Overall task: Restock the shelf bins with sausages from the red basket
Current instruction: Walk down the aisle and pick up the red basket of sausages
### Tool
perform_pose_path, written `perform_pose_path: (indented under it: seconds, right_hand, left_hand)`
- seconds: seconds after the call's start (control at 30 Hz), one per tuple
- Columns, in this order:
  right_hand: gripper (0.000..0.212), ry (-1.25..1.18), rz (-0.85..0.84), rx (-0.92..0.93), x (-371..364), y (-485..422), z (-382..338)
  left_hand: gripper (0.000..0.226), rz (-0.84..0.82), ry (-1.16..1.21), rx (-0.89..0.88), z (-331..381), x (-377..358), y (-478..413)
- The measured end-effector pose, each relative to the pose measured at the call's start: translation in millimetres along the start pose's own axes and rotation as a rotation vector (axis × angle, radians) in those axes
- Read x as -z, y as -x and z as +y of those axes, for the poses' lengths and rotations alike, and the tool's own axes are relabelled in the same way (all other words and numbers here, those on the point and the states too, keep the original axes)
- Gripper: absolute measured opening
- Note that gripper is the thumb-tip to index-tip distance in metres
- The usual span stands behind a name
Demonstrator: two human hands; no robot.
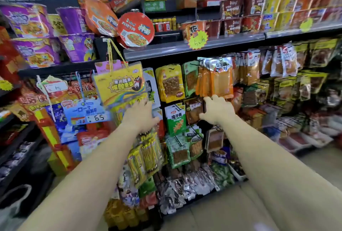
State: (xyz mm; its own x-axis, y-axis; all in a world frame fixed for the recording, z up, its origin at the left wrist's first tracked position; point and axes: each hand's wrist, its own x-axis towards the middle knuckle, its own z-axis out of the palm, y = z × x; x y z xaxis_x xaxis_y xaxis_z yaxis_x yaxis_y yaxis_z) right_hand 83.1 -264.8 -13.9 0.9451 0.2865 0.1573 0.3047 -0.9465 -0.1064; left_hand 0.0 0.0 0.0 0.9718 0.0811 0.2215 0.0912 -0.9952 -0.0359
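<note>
1. In the head view, our left hand (141,115) reaches to the rack with its fingers straight and a little apart. The fingertips touch the lower edge of the yellow bag (120,84), which hangs by cords in front of the shelf.
2. Our right hand (217,112) is curled on the right edge of a brown packet (193,111) hanging on the rack, with the thumb low and the fingers over the top (blur hides the finer grip).
3. A green packet (175,117) hangs just left of the brown packet, between our two hands. Orange packets (214,82) hang right above the right hand.
4. Yellow stick packs (148,154) hang just under the left wrist (we cannot tell whether these are the sausages).
5. The bins (185,188) sit at the foot of the rack, well below both hands, full of small wrapped snacks.
6. A blue price card (87,114) hangs left of the left hand. Noodle bowls (136,29) stand on the grey shelf (185,47) above.
</note>
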Motion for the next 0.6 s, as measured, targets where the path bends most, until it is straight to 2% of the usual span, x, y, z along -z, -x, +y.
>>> perform_pose_path:
  seconds: [0.1, 0.33, 0.47, 0.6]
  right_hand:
    - [0.077, 0.026, -0.109, -0.146, -28.8, 28.2, 35.3]
    - [0.074, -0.003, -0.23, -0.437, -90.7, 124.4, 135.2]
    - [0.072, -0.031, -0.239, -0.604, -121.2, 186.6, 196.7]
    - [0.079, -0.069, -0.287, -0.788, -142.5, 242.1, 254.5]
  left_hand:
    - [0.073, -0.128, -0.008, -0.112, 32.7, -37.9, -8.1]
    - [0.073, -0.332, 0.058, -0.316, 145.9, -122.6, -9.8]
    - [0.073, -0.42, 0.11, -0.433, 220.1, -160.1, -4.8]
    - [0.072, -0.488, 0.09, -0.567, 304.4, -183.5, -2.5]
